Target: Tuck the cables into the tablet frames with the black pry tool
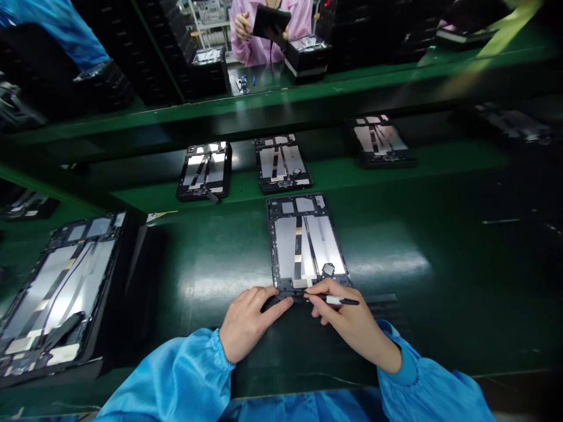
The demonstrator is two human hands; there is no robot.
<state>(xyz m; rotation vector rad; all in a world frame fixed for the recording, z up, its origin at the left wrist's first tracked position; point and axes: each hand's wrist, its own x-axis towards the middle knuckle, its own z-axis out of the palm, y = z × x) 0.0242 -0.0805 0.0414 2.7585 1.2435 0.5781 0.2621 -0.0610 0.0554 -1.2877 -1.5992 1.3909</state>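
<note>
An opened tablet lies flat on the green bench in front of me, its silver inside and dark ribbon cables facing up. My left hand rests at its lower left corner, thumb and fingers apart, touching the frame's edge. Pinched in my right hand is a thin pen-like tool with a white and black end. Its tip meets the tablet's lower edge, where my fingers hide the contact. A small dark square part with a silvery face sits on the tablet just above my right hand.
Other opened tablets lie along the lane beyond. At left, a stack topped by an opened tablet stands close by. Behind the green rail, a person in pink holds a dark tablet.
</note>
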